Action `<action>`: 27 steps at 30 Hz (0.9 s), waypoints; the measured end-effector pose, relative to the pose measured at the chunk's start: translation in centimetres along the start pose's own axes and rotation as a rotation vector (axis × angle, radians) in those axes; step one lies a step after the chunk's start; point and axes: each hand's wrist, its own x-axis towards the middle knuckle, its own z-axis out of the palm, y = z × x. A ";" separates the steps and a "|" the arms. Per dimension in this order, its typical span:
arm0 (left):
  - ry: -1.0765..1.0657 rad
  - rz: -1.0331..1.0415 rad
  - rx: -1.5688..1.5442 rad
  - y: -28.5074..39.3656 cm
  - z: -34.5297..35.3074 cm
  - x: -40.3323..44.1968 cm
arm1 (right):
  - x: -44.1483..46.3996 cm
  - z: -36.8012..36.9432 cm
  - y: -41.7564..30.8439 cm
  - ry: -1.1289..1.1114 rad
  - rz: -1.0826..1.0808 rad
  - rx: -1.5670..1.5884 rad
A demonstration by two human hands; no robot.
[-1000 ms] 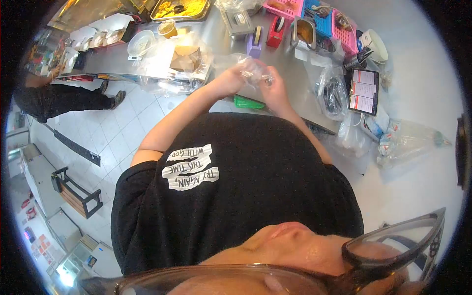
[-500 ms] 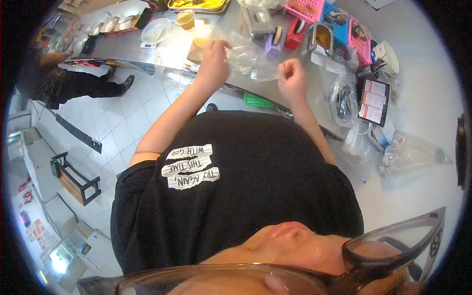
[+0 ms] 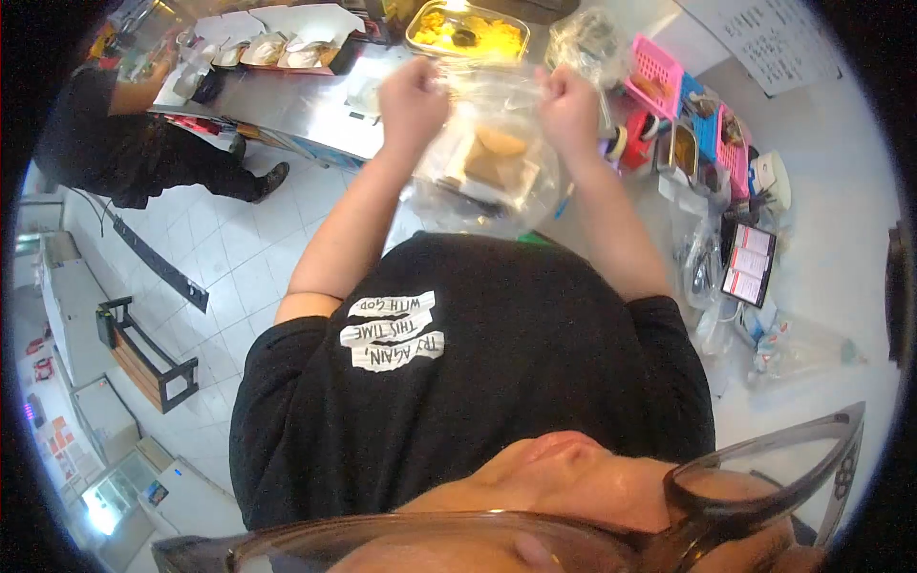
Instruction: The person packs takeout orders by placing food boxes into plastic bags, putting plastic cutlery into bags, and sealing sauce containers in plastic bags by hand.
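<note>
A clear plastic bag (image 3: 487, 205) hangs or rests between my hands at the near side of the counter. Inside it, a brown cardboard box (image 3: 492, 158) shows through the film, with paler flat items under it. My left hand (image 3: 415, 107) is closed on the bag's upper left edge, slightly blurred. On the other side, my right hand (image 3: 570, 107) is closed on the upper right edge. The film is stretched between the two fists.
A tray of yellow food (image 3: 468, 34) stands behind the bag. Pink baskets (image 3: 653, 78), a metal container (image 3: 678, 150) and a tablet (image 3: 748, 265) are to the right. White-wrapped items (image 3: 287, 50) lie at back left, near another person (image 3: 115, 148).
Both hands have moved up and now grip the bag around the box; half a second ago they were apart, my left near the box. The view has shifted, so the counter items appear further right.
</note>
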 end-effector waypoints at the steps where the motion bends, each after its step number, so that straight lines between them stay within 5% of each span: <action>1: -0.016 -0.041 0.094 -2.4 -1.1 2.5 | 3.1 1.7 -0.5 -0.026 0.021 -0.019; 3: 0.117 0.296 0.205 -7.8 -2.0 6.3 | 7.5 5.8 -1.1 -0.103 -0.052 -0.096; 5: -0.001 0.324 0.242 -11.0 -2.8 8.1 | 10.5 10.9 -1.7 -0.186 -0.238 -0.195; 8: -0.485 -0.058 0.035 -16.4 -2.8 8.5 | 13.6 15.1 -1.6 -0.710 -0.312 -0.275; 9: -0.589 -0.200 0.080 -18.3 -2.6 8.3 | 14.9 15.2 -1.8 -0.975 -0.093 -0.334; 12: -0.650 -0.417 0.094 -22.0 -2.1 5.8 | 15.1 18.9 6.9 -0.726 -0.252 -0.294; 16: -0.634 -0.564 0.006 -23.8 -0.9 4.3 | 11.7 24.2 12.0 -0.819 -0.195 -0.369; 21: -0.644 -0.650 -0.053 -23.8 -0.2 5.3 | 11.6 23.2 12.8 -0.585 0.161 -0.274; 24: -0.570 -0.579 -0.043 -24.3 1.2 5.7 | 13.2 17.5 11.3 -0.567 0.384 0.203; 27: -0.682 -0.633 -0.088 -23.5 3.0 5.8 | 11.0 15.0 4.0 -0.404 0.726 1.375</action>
